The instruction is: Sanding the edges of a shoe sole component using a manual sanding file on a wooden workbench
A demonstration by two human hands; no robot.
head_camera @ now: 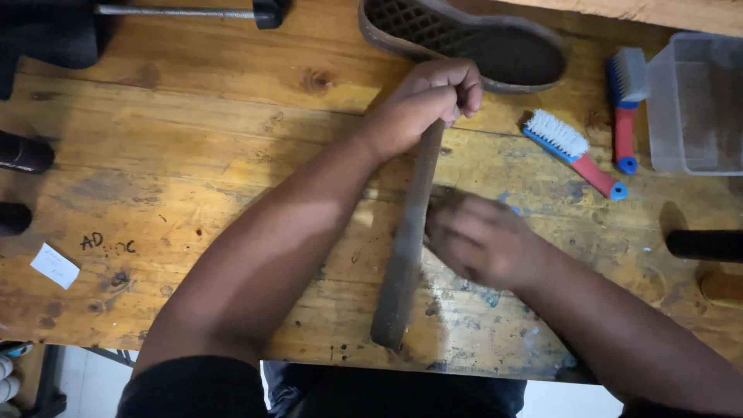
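long dark worn strip [406, 248], gripped at top by left hand [429, 104].

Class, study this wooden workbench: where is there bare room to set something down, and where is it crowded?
Bare wood lies left of the left hand, between the white paper scrap and the dark threaded metal rod. It is crowded on the right: the right hand, two red-and-blue scrubbing brushes, a clear plastic tub and a brown shoe sole.
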